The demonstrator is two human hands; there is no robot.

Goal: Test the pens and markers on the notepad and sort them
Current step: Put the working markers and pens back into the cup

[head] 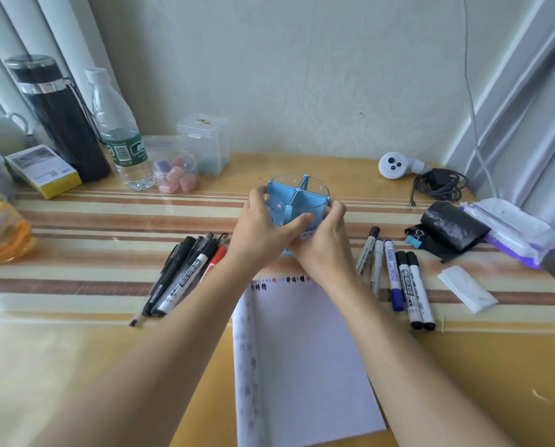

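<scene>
Both hands were wrapped around the blue pen holder [297, 195]. The left hand [263, 227] curled round its left wall with the thumb laid across the front, and the right hand [321, 243] cupped the right wall, its fingertips hooked near the rim. Neither hand was spread; both gripped the holder between them. The wrists hid its base, so I could not tell whether it sat on the table [76, 366] or hung just above it. Pale blue partitions split its inside into compartments.

It was just past the top edge of the notepad [302, 366], which lay open before the person with small ink scribbles (black and red) along its top margin. To the left lay a heap of pens and markers [186, 272], mostly black with one red, fanned at a slant and partly covered by the left forearm. To the right a row of markers [395, 275] lay side by side, one of them blue.

Further back stood a black flask [60, 117], a water bottle [118, 130], a jar of coloured cubes [176, 175] and a clear plastic box [205, 143]. On the right were a coiled cable [437, 185] and a black roll [450, 230].
</scene>
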